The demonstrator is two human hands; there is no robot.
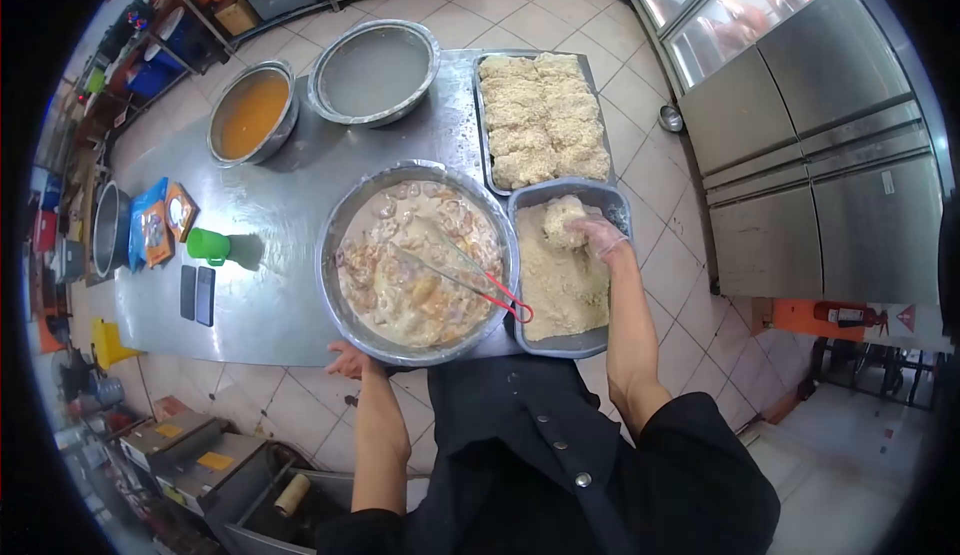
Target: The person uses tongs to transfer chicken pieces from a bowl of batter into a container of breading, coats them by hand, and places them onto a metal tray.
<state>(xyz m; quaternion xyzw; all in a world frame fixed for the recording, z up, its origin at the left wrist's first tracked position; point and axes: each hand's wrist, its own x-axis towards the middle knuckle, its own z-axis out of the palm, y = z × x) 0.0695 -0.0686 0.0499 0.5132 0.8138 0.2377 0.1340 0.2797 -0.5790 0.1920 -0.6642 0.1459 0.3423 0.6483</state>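
My right hand (600, 236), in a clear plastic glove, grips a breaded piece of chicken (563, 221) at the far end of a grey tub (622, 217). Pale, crumbly breading flour (560, 290) fills much of that tub. My left hand (350, 362) looks bare and rests at the table's near edge, just beside a large metal bowl (330, 300), fingers apart and holding nothing. Inside the bowl lie raw chicken pieces in a creamy batter (400, 295). Red-handled tongs (505, 300) lean across the batter, their handle over the bowl's right rim.
Behind the tub, a tray (484, 145) carries rows of breaded chicken (545, 120). Two metal basins, one with cloudy water (375, 70), one with orange liquid (255, 115), stand far left. A green mug (208, 246), phones (197, 295) and packets (157, 230) lie left. A steel refrigerator (830, 155) stands right.
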